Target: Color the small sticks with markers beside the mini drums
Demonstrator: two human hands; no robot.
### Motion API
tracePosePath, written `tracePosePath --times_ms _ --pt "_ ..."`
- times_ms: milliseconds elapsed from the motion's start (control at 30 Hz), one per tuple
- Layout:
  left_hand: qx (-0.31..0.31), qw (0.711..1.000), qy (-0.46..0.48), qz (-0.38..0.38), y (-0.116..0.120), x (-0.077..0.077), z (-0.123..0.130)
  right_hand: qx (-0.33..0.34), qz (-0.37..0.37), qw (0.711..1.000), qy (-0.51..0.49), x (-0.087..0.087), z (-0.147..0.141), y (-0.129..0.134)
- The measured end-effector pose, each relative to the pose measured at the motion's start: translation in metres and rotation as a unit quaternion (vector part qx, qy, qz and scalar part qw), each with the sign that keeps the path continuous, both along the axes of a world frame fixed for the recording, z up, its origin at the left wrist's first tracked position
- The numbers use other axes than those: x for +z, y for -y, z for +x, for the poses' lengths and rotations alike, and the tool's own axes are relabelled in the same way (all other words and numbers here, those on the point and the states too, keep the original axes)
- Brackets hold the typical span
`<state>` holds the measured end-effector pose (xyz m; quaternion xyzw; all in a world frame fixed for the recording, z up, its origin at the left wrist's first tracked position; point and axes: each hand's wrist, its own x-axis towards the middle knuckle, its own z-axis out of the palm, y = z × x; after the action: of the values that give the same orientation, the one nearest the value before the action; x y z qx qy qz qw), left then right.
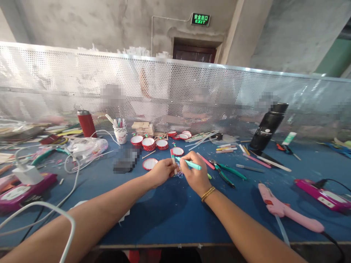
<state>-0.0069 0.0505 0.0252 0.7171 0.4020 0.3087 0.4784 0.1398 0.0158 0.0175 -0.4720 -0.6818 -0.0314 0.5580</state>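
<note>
Left to right, all placed against the small stick [173,160] pinned at mid-table. Far to its left, purple device [19,188] with white charger block [27,174] parked at the bench edge, cables trailing clear of the work. Up and left of the stick, red tumbler [86,123], crumpled plastic bag [87,147] and paper cup of pens [121,134], pushed back yet within reach. Just left of the stick, white-and-red round lid [149,164] lying flat; more of them clustered behind. On the stick itself, left hand [161,172] with fingertips pressed together, clamping it down flat on the blue table [170,212], apparently so it cannot slide under the tip. Beside it, right hand [195,174] closed around a teal marker [189,164], held low near the nib for control, tip touching the stick. Below the stick, tiny loops of something purple, too small to identify. To the right, green-handled pliers [226,172] set down just beside the right hand, loose sticks beyond, black bottle [267,128] farther back, pink glue gun [285,212] lying on its side well apart, another purple device [322,191] at the far right.
</note>
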Motion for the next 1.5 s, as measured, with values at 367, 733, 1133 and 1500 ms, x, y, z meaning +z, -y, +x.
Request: tracePosePath --times_ms 367,733,1133,1500 --pt "-0.001 1.000 -0.003 0.006 -0.0024 -0.0018 -0.0001 0.004 -0.008 1.000 0.006 0.0002 0.0001 0.0009" --pt "0.006 1.000 -0.010 0.012 -0.0009 -0.0026 -0.0007 0.018 -0.008 1.000 0.010 0.0005 -0.0022 0.0010" --pt "0.001 1.000 -0.006 0.014 -0.0019 -0.0034 -0.0006 0.022 -0.007 1.000 0.011 0.0004 -0.0023 0.0011" --pt "-0.002 1.000 0.001 0.003 0.0011 -0.0001 0.0006 0.024 -0.003 1.000 0.001 -0.0009 -0.0004 -0.0003"
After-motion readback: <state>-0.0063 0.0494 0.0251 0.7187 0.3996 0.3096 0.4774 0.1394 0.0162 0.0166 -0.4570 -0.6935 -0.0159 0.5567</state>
